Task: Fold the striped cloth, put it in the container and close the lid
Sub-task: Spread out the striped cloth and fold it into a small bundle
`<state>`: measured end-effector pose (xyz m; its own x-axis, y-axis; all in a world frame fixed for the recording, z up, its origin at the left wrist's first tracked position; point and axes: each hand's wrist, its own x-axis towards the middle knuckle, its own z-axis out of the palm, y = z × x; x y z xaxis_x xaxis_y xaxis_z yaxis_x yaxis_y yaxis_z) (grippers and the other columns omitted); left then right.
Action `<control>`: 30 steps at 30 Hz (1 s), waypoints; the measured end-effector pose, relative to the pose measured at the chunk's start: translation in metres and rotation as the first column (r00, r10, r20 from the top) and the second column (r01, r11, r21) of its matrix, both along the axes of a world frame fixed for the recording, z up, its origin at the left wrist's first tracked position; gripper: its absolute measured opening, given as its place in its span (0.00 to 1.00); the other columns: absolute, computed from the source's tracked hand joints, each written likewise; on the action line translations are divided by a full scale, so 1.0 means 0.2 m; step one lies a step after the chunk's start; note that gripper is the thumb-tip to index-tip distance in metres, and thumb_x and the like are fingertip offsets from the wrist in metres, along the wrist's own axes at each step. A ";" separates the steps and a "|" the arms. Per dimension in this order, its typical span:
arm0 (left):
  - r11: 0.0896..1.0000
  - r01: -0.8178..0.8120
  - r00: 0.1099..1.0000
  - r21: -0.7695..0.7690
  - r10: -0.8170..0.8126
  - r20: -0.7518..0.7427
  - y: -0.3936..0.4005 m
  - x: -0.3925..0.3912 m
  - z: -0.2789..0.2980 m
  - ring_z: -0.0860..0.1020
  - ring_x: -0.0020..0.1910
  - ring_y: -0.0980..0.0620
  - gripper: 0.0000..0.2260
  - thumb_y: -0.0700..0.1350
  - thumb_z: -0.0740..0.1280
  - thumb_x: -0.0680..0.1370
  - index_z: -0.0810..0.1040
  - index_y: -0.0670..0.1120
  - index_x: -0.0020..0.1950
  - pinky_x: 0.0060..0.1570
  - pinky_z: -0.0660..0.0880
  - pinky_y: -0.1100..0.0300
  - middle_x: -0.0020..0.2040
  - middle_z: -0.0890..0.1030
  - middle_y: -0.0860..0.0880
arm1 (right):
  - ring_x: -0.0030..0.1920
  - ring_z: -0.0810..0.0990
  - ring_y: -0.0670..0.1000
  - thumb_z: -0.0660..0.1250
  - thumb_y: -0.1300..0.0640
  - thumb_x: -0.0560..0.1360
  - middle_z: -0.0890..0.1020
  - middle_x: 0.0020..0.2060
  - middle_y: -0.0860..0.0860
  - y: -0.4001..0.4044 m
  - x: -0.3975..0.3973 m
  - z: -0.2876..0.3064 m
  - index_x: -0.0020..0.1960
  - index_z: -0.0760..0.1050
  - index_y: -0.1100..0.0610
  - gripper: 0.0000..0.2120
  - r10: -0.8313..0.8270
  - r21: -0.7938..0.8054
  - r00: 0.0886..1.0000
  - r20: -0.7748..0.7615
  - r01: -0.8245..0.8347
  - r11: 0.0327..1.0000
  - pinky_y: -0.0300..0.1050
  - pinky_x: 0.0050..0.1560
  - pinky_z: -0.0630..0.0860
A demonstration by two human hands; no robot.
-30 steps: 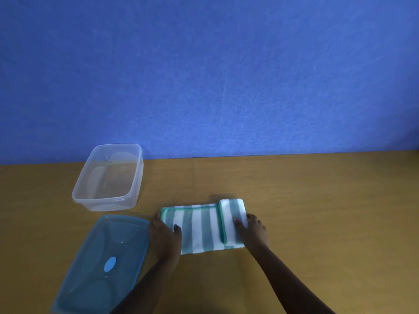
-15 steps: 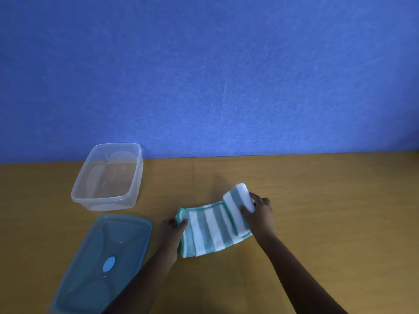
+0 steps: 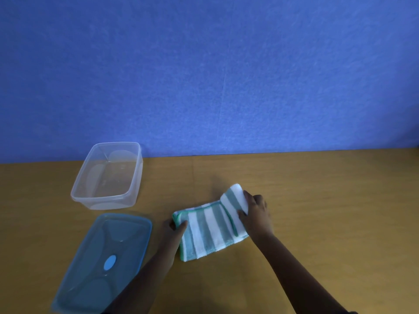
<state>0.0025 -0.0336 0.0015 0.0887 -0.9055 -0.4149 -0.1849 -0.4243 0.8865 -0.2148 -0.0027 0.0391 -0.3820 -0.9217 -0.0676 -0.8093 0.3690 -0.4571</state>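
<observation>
Cloth: the striped cloth (image 3: 210, 230) lies folded on the table, lower centre of the frame, green and white bands running away from me, its right end rolled up off the surface.
Right hand: my right hand (image 3: 256, 214) pinches that raised right end, thumb on the near side, fingers over the top.
Left hand: my left hand (image 3: 173, 232) grips the cloth's left edge, thumb on top, fingers tucked beneath.
Container: the clear container (image 3: 108, 176) stands open at the left, well apart from the cloth.
Lid: the blue lid (image 3: 102, 261) lies flat at lower left, just beside my left forearm.
Table: the wooden table (image 3: 328, 200) meets a blue wall (image 3: 204, 75).
</observation>
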 end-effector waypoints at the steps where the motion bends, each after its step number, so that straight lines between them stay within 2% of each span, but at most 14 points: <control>1: 1.000 0.013 1.000 -0.012 -0.012 0.012 0.00 0.01 0.00 0.78 0.50 0.38 0.13 0.39 0.67 0.74 0.74 0.31 0.54 0.45 0.71 0.55 0.51 0.79 0.32 | 0.60 0.68 0.54 0.63 0.57 0.74 0.69 0.61 0.54 0.00 0.02 0.01 0.73 0.57 0.51 0.30 0.026 -0.009 0.999 -0.048 -0.026 1.000 0.48 0.58 0.70; 4: 0.999 0.033 0.999 -0.033 -0.031 0.043 0.01 0.02 -0.01 0.78 0.48 0.39 0.13 0.42 0.65 0.76 0.75 0.32 0.53 0.41 0.69 0.57 0.46 0.79 0.34 | 0.59 0.69 0.54 0.62 0.59 0.74 0.69 0.60 0.53 0.00 0.07 0.03 0.74 0.57 0.50 0.30 0.072 -0.028 0.989 -0.127 -0.076 0.997 0.46 0.57 0.70; 7: 0.998 0.035 0.998 -0.045 -0.032 0.048 0.02 0.03 -0.01 0.76 0.42 0.44 0.12 0.43 0.64 0.77 0.74 0.33 0.51 0.35 0.67 0.57 0.41 0.77 0.40 | 0.59 0.69 0.53 0.62 0.61 0.73 0.69 0.59 0.53 0.01 0.13 0.04 0.74 0.56 0.50 0.31 0.106 -0.042 0.982 -0.158 -0.114 0.993 0.45 0.57 0.70; 11: 0.999 0.015 0.999 -0.047 -0.012 0.048 0.03 0.05 -0.03 0.76 0.42 0.45 0.10 0.45 0.63 0.78 0.75 0.38 0.46 0.40 0.69 0.54 0.40 0.76 0.42 | 0.58 0.69 0.53 0.61 0.62 0.73 0.69 0.59 0.53 0.02 0.18 0.03 0.74 0.56 0.50 0.31 0.148 -0.041 0.975 -0.167 -0.157 0.987 0.45 0.56 0.71; 17: 0.999 -0.039 0.996 -0.027 0.041 0.078 0.01 0.06 -0.05 0.78 0.42 0.42 0.10 0.48 0.62 0.78 0.75 0.42 0.43 0.46 0.76 0.45 0.39 0.78 0.43 | 0.58 0.68 0.53 0.62 0.61 0.72 0.67 0.60 0.53 0.05 0.25 0.02 0.73 0.54 0.49 0.34 0.243 -0.030 0.967 -0.074 -0.246 0.969 0.44 0.53 0.72; 21: 0.998 -0.049 0.994 -0.037 0.052 0.098 0.01 0.06 -0.05 0.78 0.41 0.43 0.10 0.49 0.62 0.78 0.73 0.48 0.38 0.46 0.77 0.43 0.37 0.77 0.46 | 0.62 0.66 0.53 0.64 0.57 0.73 0.64 0.64 0.54 0.06 0.31 -0.01 0.75 0.49 0.48 0.35 0.362 0.062 0.932 -0.021 -0.360 0.931 0.46 0.58 0.73; 27: 0.998 -0.057 0.996 -0.030 0.059 0.074 0.01 0.06 -0.04 0.79 0.44 0.40 0.10 0.48 0.62 0.78 0.75 0.41 0.45 0.48 0.77 0.42 0.41 0.79 0.42 | 0.63 0.65 0.53 0.62 0.61 0.73 0.64 0.65 0.54 0.09 0.39 -0.04 0.75 0.51 0.49 0.35 0.414 0.079 0.910 -0.004 -0.413 0.907 0.46 0.61 0.71; 30: 0.998 -0.054 0.997 -0.028 0.056 0.062 0.01 0.06 -0.04 0.79 0.45 0.39 0.11 0.48 0.62 0.78 0.76 0.40 0.47 0.47 0.77 0.43 0.41 0.79 0.42 | 0.64 0.66 0.53 0.63 0.57 0.74 0.65 0.66 0.54 0.08 0.40 -0.04 0.75 0.52 0.50 0.34 0.417 0.090 0.908 0.031 -0.418 0.904 0.47 0.62 0.71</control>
<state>0.0148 -0.0320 -0.0074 0.1637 -0.9089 -0.3834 -0.2174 -0.4124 0.8847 -0.1344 0.0137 0.0301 0.0381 -0.9860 -0.1624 -0.8938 0.0391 -0.4467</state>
